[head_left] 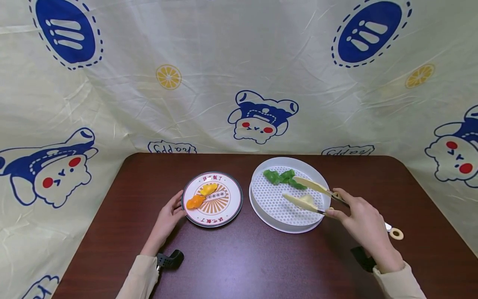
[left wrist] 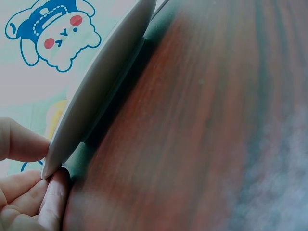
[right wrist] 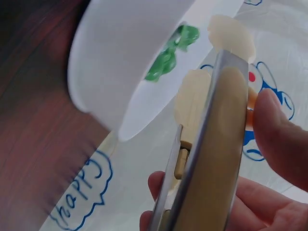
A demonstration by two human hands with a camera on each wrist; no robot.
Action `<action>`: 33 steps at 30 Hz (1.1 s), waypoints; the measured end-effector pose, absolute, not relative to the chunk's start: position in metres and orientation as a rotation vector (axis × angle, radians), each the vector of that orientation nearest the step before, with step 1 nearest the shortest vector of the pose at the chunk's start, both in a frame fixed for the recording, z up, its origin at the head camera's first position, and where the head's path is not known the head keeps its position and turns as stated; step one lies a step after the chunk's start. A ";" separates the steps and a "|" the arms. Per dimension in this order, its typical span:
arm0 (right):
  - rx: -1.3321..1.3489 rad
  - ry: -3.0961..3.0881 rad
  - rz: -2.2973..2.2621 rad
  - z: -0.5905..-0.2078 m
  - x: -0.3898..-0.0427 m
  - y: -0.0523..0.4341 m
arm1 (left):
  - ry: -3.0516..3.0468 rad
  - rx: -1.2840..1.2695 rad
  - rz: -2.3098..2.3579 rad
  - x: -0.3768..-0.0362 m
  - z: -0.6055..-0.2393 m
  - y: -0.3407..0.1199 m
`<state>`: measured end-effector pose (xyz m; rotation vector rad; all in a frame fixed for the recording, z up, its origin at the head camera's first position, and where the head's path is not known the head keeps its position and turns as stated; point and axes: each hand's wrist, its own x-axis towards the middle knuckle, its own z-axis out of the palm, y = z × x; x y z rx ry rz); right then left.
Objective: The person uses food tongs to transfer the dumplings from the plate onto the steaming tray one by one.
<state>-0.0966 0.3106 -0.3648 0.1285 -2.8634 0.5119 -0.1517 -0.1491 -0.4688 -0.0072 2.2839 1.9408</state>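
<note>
The cream tongs are over the white steamer tray, their two blades spread apart, the lower blade beside a pale dumpling. The right hand comes from the right of the tray and pinches the tongs' handles with thumb and fingers. Green dumplings lie at the tray's far side. Left of the tray, the left hand holds the rim of the patterned plate between thumb and fingers; it carries orange and yellow dumplings.

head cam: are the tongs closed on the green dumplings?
No: the tongs are spread open in the right hand, one tip beside the green dumplings and the other by the pale dumpling in the white steamer tray.
</note>
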 end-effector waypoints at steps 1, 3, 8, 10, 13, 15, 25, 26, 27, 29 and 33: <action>0.133 -2.857 0.520 -0.365 -0.097 0.308 | 2.284 -0.007 1.940 -0.152 -0.469 -0.149; 0.142 -2.855 0.537 -0.364 -0.098 0.301 | 2.285 -0.006 1.937 -0.152 -0.469 -0.149; 0.164 -2.870 0.579 -0.360 -0.103 0.280 | 2.287 0.000 1.936 -0.152 -0.468 -0.149; 0.184 -2.875 0.602 -0.359 -0.107 0.271 | 2.283 0.000 1.939 -0.152 -0.468 -0.149; 0.230 -2.872 0.629 -0.357 -0.114 0.257 | 2.284 -0.001 1.932 -0.152 -0.468 -0.150; 0.272 -2.863 0.644 -0.357 -0.119 0.246 | 2.286 -0.007 1.929 -0.152 -0.468 -0.150; 0.439 -2.846 0.663 -0.367 -0.144 0.195 | 2.293 -0.024 1.926 -0.153 -0.471 -0.150; 0.451 -2.851 0.656 -0.367 -0.146 0.191 | 2.293 -0.018 1.927 -0.153 -0.471 -0.150; 0.464 -2.856 0.647 -0.368 -0.149 0.187 | 2.293 -0.013 1.929 -0.153 -0.471 -0.150; 0.486 -2.872 0.630 -0.369 -0.154 0.180 | 2.291 -0.007 1.935 -0.152 -0.470 -0.150; 0.519 -2.913 0.610 -0.370 -0.162 0.169 | 2.286 -0.001 1.946 -0.152 -0.468 -0.151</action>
